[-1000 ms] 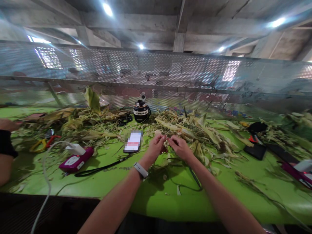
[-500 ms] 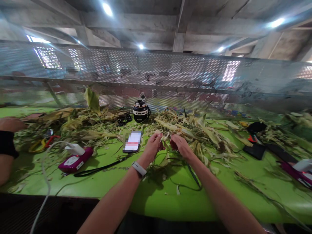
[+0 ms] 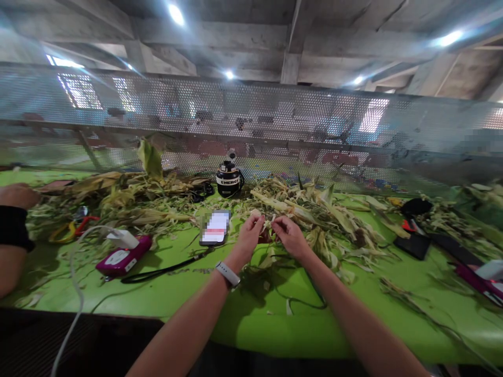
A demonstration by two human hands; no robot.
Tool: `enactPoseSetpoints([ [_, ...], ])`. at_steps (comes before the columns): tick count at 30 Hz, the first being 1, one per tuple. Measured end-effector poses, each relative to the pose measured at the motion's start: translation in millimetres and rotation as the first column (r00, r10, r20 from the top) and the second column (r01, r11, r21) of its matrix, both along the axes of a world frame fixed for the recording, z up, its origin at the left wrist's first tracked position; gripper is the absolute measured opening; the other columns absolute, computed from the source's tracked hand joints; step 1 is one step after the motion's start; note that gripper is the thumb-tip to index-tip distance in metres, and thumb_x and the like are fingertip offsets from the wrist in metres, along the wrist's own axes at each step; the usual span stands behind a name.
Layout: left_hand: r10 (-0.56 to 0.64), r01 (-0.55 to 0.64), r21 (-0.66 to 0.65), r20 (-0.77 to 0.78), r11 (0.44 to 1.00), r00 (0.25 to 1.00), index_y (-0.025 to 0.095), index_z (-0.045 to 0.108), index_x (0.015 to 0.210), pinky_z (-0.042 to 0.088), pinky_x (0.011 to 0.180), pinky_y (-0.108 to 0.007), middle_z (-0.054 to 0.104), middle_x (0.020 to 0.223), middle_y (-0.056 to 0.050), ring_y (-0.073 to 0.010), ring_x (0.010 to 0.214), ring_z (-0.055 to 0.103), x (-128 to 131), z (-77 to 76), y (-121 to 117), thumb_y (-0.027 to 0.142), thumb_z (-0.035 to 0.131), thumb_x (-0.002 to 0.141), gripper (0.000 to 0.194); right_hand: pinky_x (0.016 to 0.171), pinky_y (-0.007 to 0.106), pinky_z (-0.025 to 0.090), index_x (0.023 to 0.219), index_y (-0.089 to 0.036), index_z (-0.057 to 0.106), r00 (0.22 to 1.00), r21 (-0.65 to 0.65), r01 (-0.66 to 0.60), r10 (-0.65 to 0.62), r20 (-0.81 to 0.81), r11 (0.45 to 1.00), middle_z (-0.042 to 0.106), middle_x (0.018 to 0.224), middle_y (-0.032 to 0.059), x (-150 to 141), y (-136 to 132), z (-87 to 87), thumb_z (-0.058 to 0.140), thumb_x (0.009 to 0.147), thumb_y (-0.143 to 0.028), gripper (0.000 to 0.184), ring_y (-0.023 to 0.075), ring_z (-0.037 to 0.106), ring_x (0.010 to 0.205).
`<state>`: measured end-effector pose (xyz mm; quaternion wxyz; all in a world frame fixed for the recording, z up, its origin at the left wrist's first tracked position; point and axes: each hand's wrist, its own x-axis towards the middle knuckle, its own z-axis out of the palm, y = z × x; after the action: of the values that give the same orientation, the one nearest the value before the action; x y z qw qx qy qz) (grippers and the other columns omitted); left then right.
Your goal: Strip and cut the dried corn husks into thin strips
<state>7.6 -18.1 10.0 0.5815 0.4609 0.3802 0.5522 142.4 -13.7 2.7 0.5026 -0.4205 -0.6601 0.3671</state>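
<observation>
Over the middle of the green table (image 3: 251, 332), my left hand (image 3: 249, 235), with a white watch on its wrist, is closed on a small pale piece of corn husk (image 3: 267, 225). My right hand (image 3: 290, 235) faces it, thumb and fingers pinched on the right end of the same pale piece. Its exact shape is partly hidden by the fingers. Something dark red shows between the hands, too small to name. Beneath and behind the hands lie loose husk shreds (image 3: 271, 260) and a heap of dry corn husks (image 3: 310, 204).
A phone (image 3: 215, 229) lies left of my hands. Behind it stands a black jar marked ENERGY (image 3: 229, 180). Purple power banks (image 3: 123, 256) with cables sit left and right. Another person's arm (image 3: 13, 225) rests at the left, near scissors (image 3: 66, 232). A perforated screen (image 3: 259, 120) borders the back.
My right hand has turned slightly and its fingertips now pinch closer to the left hand. The pale piece shows less. The view has shifted a little.
</observation>
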Motion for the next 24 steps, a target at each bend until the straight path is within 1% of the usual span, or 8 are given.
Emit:
enactPoseSetpoints([
  [5,-0.073,0.072,0.003,0.04,0.997,0.997,0.022,0.05,0.087,0.049,0.051,-0.022,0.05,0.064,0.007,-0.0089,0.056,0.051,-1.1,6.3,-6.5,0.046,0.066,0.068,0.036,0.054,0.026,0.037,0.076,-0.019,0.054,0.996,0.054,0.083,-0.085,0.028,0.995,0.049,0.065,-0.0017,1.7,-1.2,0.4,0.054,0.078,-0.046,0.027,0.0122,0.044,0.056],
  [8,-0.077,0.076,0.01,0.046,0.997,0.996,0.021,0.05,0.088,0.044,0.047,-0.017,0.05,0.062,0.007,-0.0078,0.054,0.051,-2.1,5.6,-5.1,0.044,0.07,0.065,0.038,0.053,0.025,0.035,0.071,-0.019,0.053,0.991,0.091,0.113,-0.119,0.056,0.989,0.046,0.059,-0.0029,2.9,-1.2,0.3,0.054,0.079,-0.045,0.027,0.0114,0.042,0.054],
  [10,-0.11,0.111,-0.006,0.069,0.994,0.991,0.02,0.051,0.085,0.037,0.043,-0.014,0.05,0.062,0.007,-0.0055,0.051,0.048,-3.6,3.7,-2.9,0.042,0.073,0.062,0.039,0.052,0.025,0.034,0.068,-0.019,0.052,0.992,0.099,0.108,-0.114,0.052,0.989,0.045,0.056,-0.0038,4.0,-0.9,1.1,0.055,0.078,-0.046,0.029,0.0108,0.04,0.052],
  [14,-0.264,0.277,-0.056,0.167,0.959,0.95,0.016,0.055,0.08,0.026,0.04,-0.011,0.047,0.059,0.006,-0.0026,0.048,0.042,-8.1,2.5,0.1,0.037,0.08,0.057,0.04,0.047,0.024,0.032,0.066,-0.02,0.05,0.999,-0.015,0.002,-0.002,-0.032,1.0,0.046,0.05,-0.0052,7.2,-0.6,4.6,0.06,0.072,-0.055,0.037,0.0093,0.04,0.046],
  [17,-0.326,0.349,-0.078,0.213,0.934,0.921,0.015,0.056,0.08,0.024,0.04,-0.011,0.046,0.058,0.006,-0.0024,0.048,0.041,-11.3,4.3,-0.1,0.035,0.082,0.055,0.041,0.045,0.023,0.033,0.069,-0.02,0.05,0.988,-0.152,-0.093,0.073,-0.134,0.984,0.05,0.049,-0.0056,9.4,-1.6,7.9,0.065,0.065,-0.06,0.043,0.0091,0.043,0.044],
  [19,-0.34,0.364,-0.077,0.217,0.928,0.915,0.015,0.057,0.08,0.025,0.041,-0.012,0.047,0.06,0.005,-0.0027,0.05,0.041,-12.7,5.4,-0.6,0.035,0.082,0.054,0.042,0.045,0.022,0.035,0.07,-0.02,0.049,0.978,-0.232,-0.129,0.085,-0.188,0.964,0.052,0.051,-0.0057,10.2,-2.7,9.9,0.068,0.06,-0.06,0.045,0.0093,0.046,0.044],
  [21,-0.347,0.366,-0.065,0.199,0.928,0.916,0.016,0.057,0.079,0.027,0.042,-0.012,0.049,0.063,0.005,-0.0031,0.051,0.043,-13.1,5.6,-0.8,0.036,0.082,0.054,0.041,0.045,0.022,0.035,0.067,-0.02,0.047,0.98,-0.269,-0.128,0.079,-0.185,0.955,0.052,0.051,-0.0057,10.4,-3.7,11.4,0.069,0.059,-0.061,0.047,0.009,0.045,0.043],
  [24,-0.304,0.308,-0.014,0.132,0.951,0.944,0.016,0.057,0.08,0.03,0.045,-0.014,0.05,0.064,0.005,-0.0033,0.052,0.043,-11.7,3.7,0.3,0.039,0.079,0.058,0.038,0.043,0.023,0.032,0.06,-0.02,0.047,0.997,-0.202,-0.064,0.054,-0.052,0.977,0.05,0.048,-0.0043,9.7,-4.1,12.3,0.061,0.065,-0.064,0.047,0.0086,0.041,0.042],
])
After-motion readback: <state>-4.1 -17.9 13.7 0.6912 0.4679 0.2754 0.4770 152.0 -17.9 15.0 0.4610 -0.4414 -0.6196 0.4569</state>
